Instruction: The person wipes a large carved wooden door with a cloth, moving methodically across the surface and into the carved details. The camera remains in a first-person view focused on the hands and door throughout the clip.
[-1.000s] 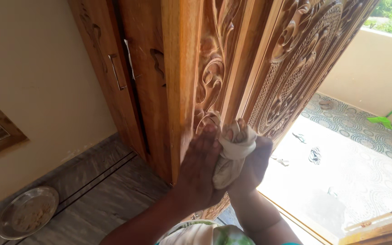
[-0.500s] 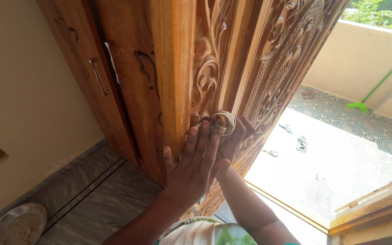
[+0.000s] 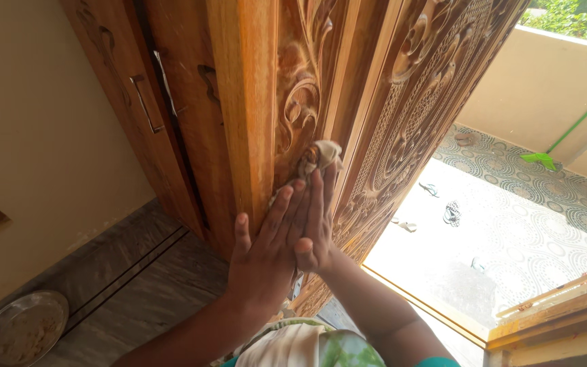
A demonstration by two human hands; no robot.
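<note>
Wooden carved door (image 3: 402, 102) fills the upper frame, standing open, with its edge facing the camera. Left hand (image 3: 270, 251) lies flat against the door's edge and carved face, fingers straight and held close together, thumb stuck out to the left; it grips nothing. Right hand (image 3: 317, 228) sits just beside it on the right, mostly hidden behind the left fingers, palm toward the carving, fingers pointing up. A pale crumpled cloth (image 3: 321, 155) is bunched at the right fingertips and pressed onto the carved scrollwork just above both hands. Whether the right fingers pinch the cloth or only push it against the wood cannot be told, since the left hand covers the grip.

Left of the left hand, past the door edge, is a plain wooden cupboard (image 3: 127, 88) with a metal bar handle (image 3: 143, 103), set against a cream wall. Below and far left of the hands a round steel plate (image 3: 15, 329) with some food scraps lies on the grey stone floor (image 3: 151, 299). Right of the hands and well apart, sunlit patterned tiles (image 3: 531, 224) spread outside, with scattered sandals (image 3: 451, 213) on them. Further right a green-handled broom (image 3: 558, 143) leans against the low outer wall. Under the forearms a white and green garment (image 3: 300, 346) shows at the bottom edge.
</note>
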